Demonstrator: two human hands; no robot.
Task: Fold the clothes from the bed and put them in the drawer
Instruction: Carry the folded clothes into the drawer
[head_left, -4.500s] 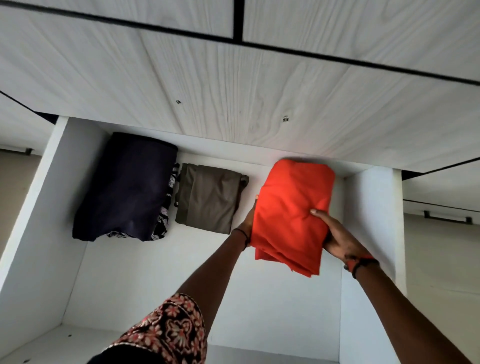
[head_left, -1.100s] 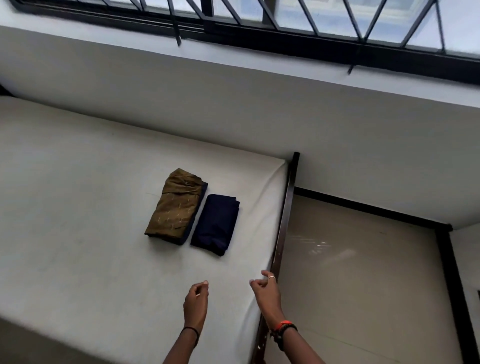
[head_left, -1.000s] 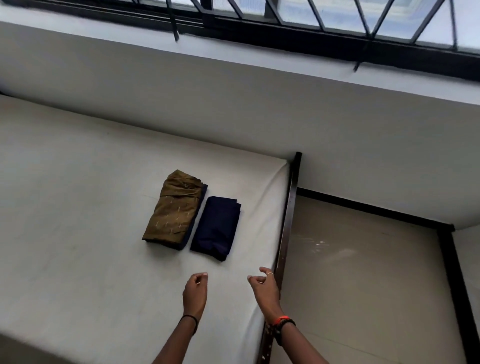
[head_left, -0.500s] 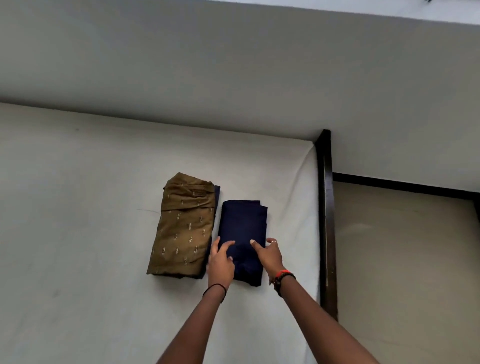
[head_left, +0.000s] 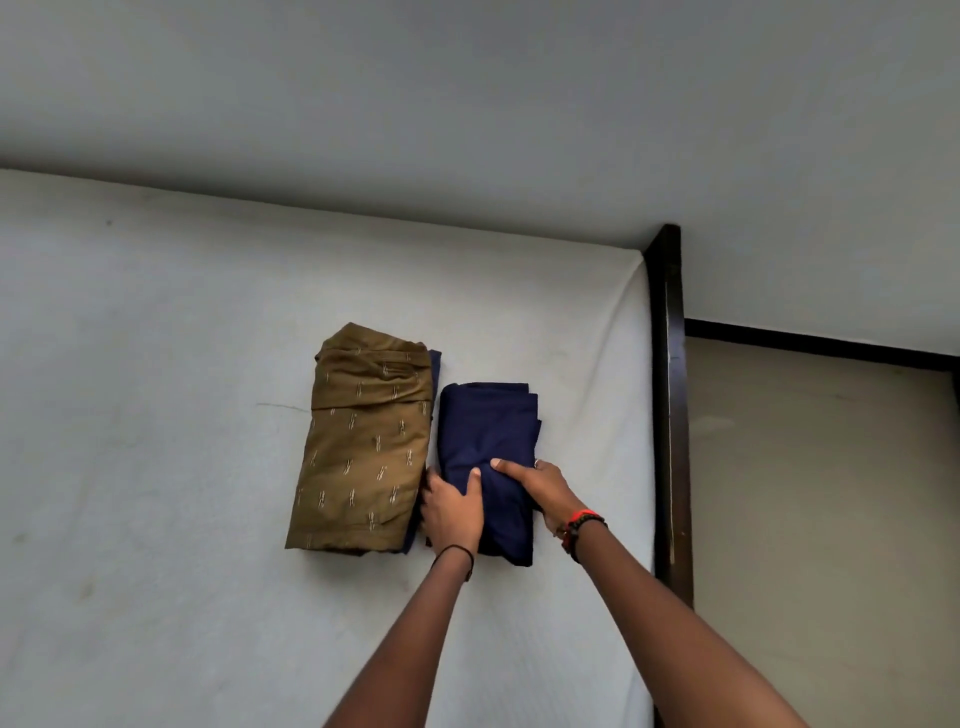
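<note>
Plainly, the coming lift turns on how the folded navy-blue cloth bundle (head_left: 485, 441) lies between the two hands. Its long axis runs straight away from the person, from the wrists toward the grey wall (head_left: 467, 130), and both hands hold its near end, so most of its length stretches beyond the fingertips.

The left hand (head_left: 452, 512) pinches the bundle's left edge. Its thumb lies on top, and its fingers are tucked down into the narrow gap beside the neighbouring garment. The right hand (head_left: 540, 486) clamps the right edge, thumb laid across the top and pointing inward. Its other fingers curl round the side and are mostly hidden. The two thumbs nearly meet over the cloth, and neither hand is clearly the nearer.

Just left of the left fingers, and roughly parallel, lies the folded olive-brown cloth with pale dashes (head_left: 363, 452). It is close enough that a careless lift might drag it. A dark blue edge shows from under it.

Both garments rest on the white-sheeted mattress (head_left: 156, 364). To the right of the right hand stands the dark wooden bed rail (head_left: 670, 415), with beige floor (head_left: 805, 519) past it.

No container is in view, and the drawer lies somewhere outside the picture. I judge that this bundle is gripped ready for carrying, and that the olive one waits its turn.
</note>
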